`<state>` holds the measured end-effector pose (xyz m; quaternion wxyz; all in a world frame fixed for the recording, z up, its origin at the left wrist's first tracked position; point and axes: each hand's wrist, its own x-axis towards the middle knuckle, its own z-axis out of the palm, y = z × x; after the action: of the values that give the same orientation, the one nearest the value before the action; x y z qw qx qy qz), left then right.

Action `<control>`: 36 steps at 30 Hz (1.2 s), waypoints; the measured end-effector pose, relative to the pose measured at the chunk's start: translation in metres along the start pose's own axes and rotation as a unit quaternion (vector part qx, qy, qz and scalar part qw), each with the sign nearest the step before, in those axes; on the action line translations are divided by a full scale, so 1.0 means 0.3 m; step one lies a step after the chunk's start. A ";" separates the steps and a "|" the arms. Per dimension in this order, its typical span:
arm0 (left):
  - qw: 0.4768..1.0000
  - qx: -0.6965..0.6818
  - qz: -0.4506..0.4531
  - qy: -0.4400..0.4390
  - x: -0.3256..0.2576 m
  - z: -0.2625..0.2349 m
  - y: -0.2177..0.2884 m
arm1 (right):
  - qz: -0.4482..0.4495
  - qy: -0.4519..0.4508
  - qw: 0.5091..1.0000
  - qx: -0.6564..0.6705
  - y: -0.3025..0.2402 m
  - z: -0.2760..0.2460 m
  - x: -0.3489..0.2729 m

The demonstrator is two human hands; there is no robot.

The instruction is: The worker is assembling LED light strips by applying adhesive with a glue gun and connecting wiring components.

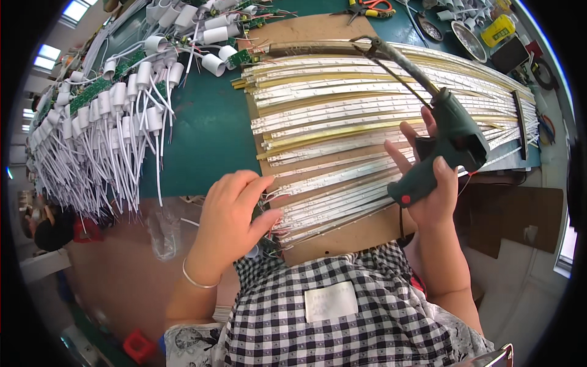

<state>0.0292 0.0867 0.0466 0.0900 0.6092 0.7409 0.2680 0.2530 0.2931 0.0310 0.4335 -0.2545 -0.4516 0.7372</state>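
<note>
Two hands busy: right hand w/ fingers gripping green soldering gun; left hand fingers loosely curled, touching LED strips at counter near edge.

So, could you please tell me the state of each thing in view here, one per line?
Right hand: shut around the soldering gun's grip.
Soldering gun: held up, long tip pointing away over the strips.
Left hand: open, fingertips resting on the near strip ends.
LED strips: lying flat, side by side on the brown board.
White lamp sockets: heaped at left, wires trailing.
Scissors: lying at the far edge; whether closed, I cannot tell.
</note>
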 end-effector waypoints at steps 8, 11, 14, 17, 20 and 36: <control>0.995 -0.078 0.027 -0.056 -0.013 0.041 -0.019 | -0.008 -0.023 0.999 0.039 0.015 -0.026 -0.037; 0.989 -0.102 0.030 -0.099 -0.018 0.015 -0.015 | -0.003 -0.025 0.999 0.040 0.022 -0.045 -0.067; 0.990 -0.089 0.036 -0.103 0.006 -0.001 -0.017 | -0.005 -0.015 0.999 0.048 0.026 -0.049 -0.071; 0.999 -0.010 0.051 0.001 0.099 -0.001 -0.022 | -0.004 -0.005 0.999 0.046 0.024 -0.033 -0.061; 0.997 0.024 0.072 0.016 0.142 0.044 -0.026 | -0.009 -0.001 0.999 0.042 0.024 -0.026 -0.058; 0.994 -0.084 -0.064 -0.002 0.052 0.048 -0.040 | -0.036 -0.007 0.999 0.028 0.011 0.026 -0.028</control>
<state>0.0219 0.1045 0.0315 0.1594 0.5511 0.7532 0.3219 0.2498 0.2815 0.0314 0.4635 -0.2205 -0.4427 0.7353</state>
